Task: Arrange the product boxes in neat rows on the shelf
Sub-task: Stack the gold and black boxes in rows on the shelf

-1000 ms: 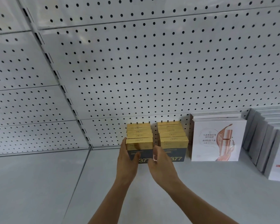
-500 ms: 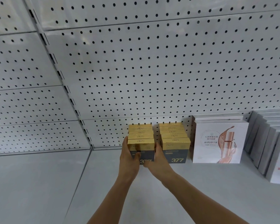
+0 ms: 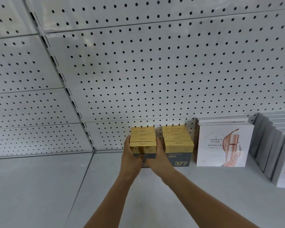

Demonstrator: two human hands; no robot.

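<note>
Two rows of gold-topped dark boxes marked 377 stand front to back on the white shelf [image 3: 204, 195] against the pegboard. My left hand [image 3: 131, 156] lies flat along the left side of the left row [image 3: 142, 143], and my right hand [image 3: 159, 157] lies flat along its right side, in the gap to the right row [image 3: 178, 145]. Both thumbs rest on the front face of the foremost box and hide most of its number. The right row stands untouched, a narrow gap away.
White Marubi boxes [image 3: 220, 145] stand just right of the gold rows, with a slanted row of grey-white boxes [image 3: 273, 145] at the far right. The pegboard back wall [image 3: 155, 71] rises behind. A slotted upright [image 3: 69, 94] splits off the left bay.
My hands have moved forward from in front of the left row to either side of it, and now press its sides. The view has shifted slightly.
</note>
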